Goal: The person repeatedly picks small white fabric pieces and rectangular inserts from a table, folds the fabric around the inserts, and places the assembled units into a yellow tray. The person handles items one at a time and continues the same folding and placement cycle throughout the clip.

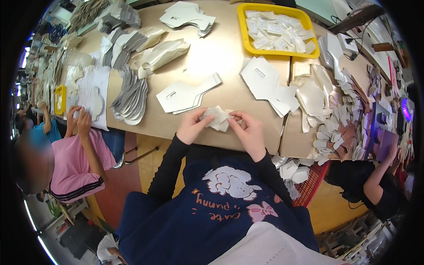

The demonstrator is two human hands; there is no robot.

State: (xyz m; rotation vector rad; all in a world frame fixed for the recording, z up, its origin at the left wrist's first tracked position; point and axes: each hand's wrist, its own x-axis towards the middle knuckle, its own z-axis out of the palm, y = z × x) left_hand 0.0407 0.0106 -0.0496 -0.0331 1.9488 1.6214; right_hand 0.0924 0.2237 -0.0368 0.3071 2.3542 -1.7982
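Observation:
Close to the table's front edge, my left hand (193, 125) and my right hand (247, 129) hold a small bunch of off-white, thin cut pieces (217, 118) between thumbs and fingers. Both hands are closed on it, one at each side. Just beyond them lies a stack of white cut pieces (185, 96) with a small slot in the top one. To the right is a second white stack (267, 84), fanned out, with a slot near its upper end. The fingertips partly cover the pieces I hold.
A yellow tray (242, 33) of small whitish pieces stands at the far right of the table (203, 57). Grey stacked pieces (129, 97) and a cream bundle (161, 56) lie left. Co-workers sit either side: a pink shirt (81, 165) left, a dark sleeve (384, 194) right. A red crate (311, 183) stands below.

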